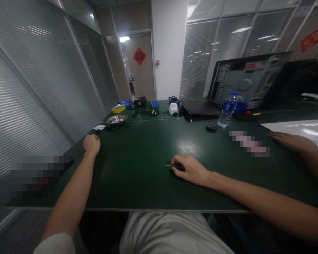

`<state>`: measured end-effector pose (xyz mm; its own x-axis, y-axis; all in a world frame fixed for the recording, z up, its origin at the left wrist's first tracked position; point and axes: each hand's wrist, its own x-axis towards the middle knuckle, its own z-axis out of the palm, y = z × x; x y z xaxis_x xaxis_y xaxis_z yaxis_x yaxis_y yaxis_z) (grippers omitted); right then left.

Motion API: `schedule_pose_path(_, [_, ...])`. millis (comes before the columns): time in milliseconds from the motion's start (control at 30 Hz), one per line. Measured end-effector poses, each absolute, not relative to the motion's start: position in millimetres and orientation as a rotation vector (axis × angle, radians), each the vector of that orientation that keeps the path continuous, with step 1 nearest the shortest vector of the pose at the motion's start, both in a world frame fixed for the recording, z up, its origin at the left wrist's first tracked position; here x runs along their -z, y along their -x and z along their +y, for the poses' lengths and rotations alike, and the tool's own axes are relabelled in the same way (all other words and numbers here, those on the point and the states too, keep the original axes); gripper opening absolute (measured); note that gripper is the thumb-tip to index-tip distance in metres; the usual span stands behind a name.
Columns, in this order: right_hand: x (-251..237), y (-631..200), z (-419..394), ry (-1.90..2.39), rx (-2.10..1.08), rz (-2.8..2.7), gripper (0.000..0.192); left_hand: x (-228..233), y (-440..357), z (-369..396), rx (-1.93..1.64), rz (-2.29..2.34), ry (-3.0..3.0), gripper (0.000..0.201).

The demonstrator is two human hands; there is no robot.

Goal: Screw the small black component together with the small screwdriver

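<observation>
My right hand (189, 168) rests on the green table with its fingers closed around the dark handle of a small screwdriver (178, 167). The thin metal shaft points left, just above or on the tabletop. On the left side, my left hand (92, 144) is closed, its fingers curled away from view; what they hold, if anything, is hidden. Beyond that hand are a small black item (109, 128), a white paper (100, 127) and a shiny metal bowl (117, 120) with small contents too tiny to tell.
Another person's hand (294, 141) lies at the right by a white sheet (299, 127). A water bottle (226, 112) stands near a round black object (211, 128). Behind are an opened computer case (243, 83), a black panel (200, 108), blue trays (155, 104) and cables (148, 113).
</observation>
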<state>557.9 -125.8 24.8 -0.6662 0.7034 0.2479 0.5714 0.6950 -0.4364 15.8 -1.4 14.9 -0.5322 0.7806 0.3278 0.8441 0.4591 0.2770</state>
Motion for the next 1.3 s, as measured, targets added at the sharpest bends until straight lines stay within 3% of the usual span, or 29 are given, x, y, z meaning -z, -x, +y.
schedule_pose_path(200, [-23.9,-557.2,-125.5,0.995,-0.457,-2.497,0.015,-24.3,-35.2,2.1,0.708,-2.544,1.689,0.019])
schedule_pose_path(367, [-22.6,-556.9,-124.2,1.003,-0.454,-2.501,0.016,-28.4,-96.3,10.9,0.758,-2.398,2.183,0.018])
schedule_pose_path(567, [-22.0,-556.8,-124.2,1.006,-0.441,-2.491,0.016,-27.5,-212.2,-22.8,1.016,-1.705,3.251,0.024])
schedule_pose_path(700, [-19.8,-557.3,-123.2,1.026,-0.421,-2.46,0.016,-25.8,-266.9,-54.8,1.026,-1.322,3.624,0.028])
schedule_pose_path(1000, [-21.9,-556.0,-123.4,1.061,-0.377,-2.436,0.013,-28.6,-281.5,-70.2,0.937,-1.272,3.683,0.044])
schedule_pose_path(1300, [-22.6,-556.7,-124.0,1.068,-0.398,-2.456,0.014,-29.8,-278.3,-70.4,0.893,-1.153,3.686,0.028])
